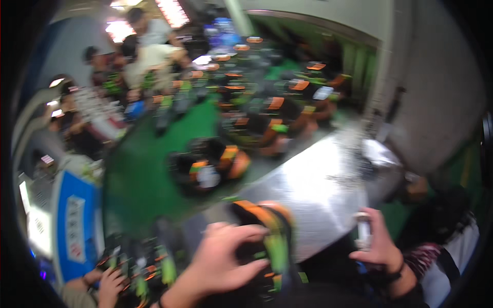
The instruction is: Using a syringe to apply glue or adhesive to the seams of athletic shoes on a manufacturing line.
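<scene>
Orange, lime-green and black item (278,233), blurred

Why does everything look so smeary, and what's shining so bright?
Head view: blur smears nearly everything, even the left hand and right hand, probably from movement; head view: glare whitens part of the metal surface, and the lights up top glow white; head view: the blue panel looks bent, likely by the wide lens.

Blk item (276,231) w/ orange & lime, whitish obj. (363,235), grn surface (146,177), silvery tabletop (313,190)
</scene>
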Demonstrator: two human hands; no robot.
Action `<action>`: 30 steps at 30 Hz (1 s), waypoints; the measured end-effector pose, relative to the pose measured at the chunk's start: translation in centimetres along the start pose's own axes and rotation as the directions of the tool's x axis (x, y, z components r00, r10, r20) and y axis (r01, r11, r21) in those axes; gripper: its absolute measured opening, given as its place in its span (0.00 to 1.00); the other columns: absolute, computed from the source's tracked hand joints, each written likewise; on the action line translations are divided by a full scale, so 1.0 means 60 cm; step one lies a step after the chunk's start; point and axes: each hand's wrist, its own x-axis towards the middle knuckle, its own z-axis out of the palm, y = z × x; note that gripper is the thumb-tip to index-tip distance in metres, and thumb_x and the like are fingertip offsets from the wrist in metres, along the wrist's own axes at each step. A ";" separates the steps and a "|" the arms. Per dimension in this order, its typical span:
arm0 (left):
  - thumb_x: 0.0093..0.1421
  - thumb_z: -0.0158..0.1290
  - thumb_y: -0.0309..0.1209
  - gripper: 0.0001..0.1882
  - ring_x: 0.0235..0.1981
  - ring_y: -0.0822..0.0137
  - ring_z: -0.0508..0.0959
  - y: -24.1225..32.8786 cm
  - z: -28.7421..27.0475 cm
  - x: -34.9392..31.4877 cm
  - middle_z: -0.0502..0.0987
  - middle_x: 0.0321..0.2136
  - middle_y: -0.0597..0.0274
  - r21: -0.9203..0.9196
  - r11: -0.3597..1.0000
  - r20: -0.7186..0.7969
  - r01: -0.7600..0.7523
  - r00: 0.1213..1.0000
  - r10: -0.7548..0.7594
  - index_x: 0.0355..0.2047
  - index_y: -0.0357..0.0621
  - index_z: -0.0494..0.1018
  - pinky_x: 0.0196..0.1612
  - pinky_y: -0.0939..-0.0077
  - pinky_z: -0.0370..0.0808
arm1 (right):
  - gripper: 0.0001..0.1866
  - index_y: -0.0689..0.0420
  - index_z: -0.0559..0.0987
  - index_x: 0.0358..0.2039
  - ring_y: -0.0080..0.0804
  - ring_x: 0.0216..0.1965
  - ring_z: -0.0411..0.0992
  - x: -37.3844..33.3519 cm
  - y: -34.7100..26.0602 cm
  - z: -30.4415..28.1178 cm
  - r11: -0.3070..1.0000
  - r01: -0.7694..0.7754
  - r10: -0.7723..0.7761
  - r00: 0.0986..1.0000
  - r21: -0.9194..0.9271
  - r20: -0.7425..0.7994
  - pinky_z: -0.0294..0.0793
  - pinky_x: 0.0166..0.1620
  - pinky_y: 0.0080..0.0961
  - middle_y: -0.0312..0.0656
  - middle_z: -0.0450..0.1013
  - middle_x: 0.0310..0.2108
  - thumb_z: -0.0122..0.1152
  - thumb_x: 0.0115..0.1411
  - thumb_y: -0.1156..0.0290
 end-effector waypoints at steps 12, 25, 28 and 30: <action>0.40 0.65 0.32 0.24 0.39 0.62 0.71 0.007 0.088 -0.031 0.67 0.36 0.57 -0.219 0.946 -0.100 0.238 0.959 -0.264 0.37 0.42 0.67 0.43 0.70 0.70 | 0.59 0.66 0.53 0.60 0.41 0.55 0.58 -0.053 0.019 -0.006 0.951 -0.156 0.184 0.979 0.269 -0.084 0.55 0.57 0.33 0.51 0.58 0.53 0.68 0.36 0.41; 0.34 0.67 0.39 0.35 0.44 0.66 0.67 -0.118 0.097 -0.106 0.67 0.40 0.61 -0.606 0.752 -0.323 0.258 0.785 -0.529 0.41 0.39 0.64 0.51 0.72 0.63 | 0.63 0.63 0.39 0.64 0.29 0.45 0.59 0.022 -0.019 0.079 0.366 -0.159 -0.168 0.958 0.917 0.233 0.58 0.50 0.24 0.44 0.56 0.53 0.70 0.41 0.46; 0.30 0.69 0.35 0.32 0.41 0.60 0.69 -0.113 0.077 -0.113 0.68 0.39 0.53 -0.221 0.965 -0.275 0.144 0.940 -0.203 0.36 0.39 0.67 0.48 0.69 0.65 | 0.66 0.64 0.40 0.63 0.25 0.41 0.58 -0.002 -0.025 0.084 0.202 -0.200 -0.130 0.965 0.959 0.229 0.59 0.44 0.19 0.47 0.58 0.52 0.73 0.37 0.46; 0.29 0.69 0.33 0.31 0.40 0.59 0.70 -0.103 0.078 -0.132 0.68 0.39 0.51 -0.157 0.981 -0.247 0.116 0.957 -0.153 0.36 0.39 0.68 0.47 0.69 0.65 | 0.67 0.65 0.39 0.63 0.27 0.45 0.60 -0.008 -0.027 0.091 0.148 -0.213 -0.191 0.952 0.966 0.239 0.59 0.45 0.20 0.50 0.58 0.52 0.73 0.35 0.45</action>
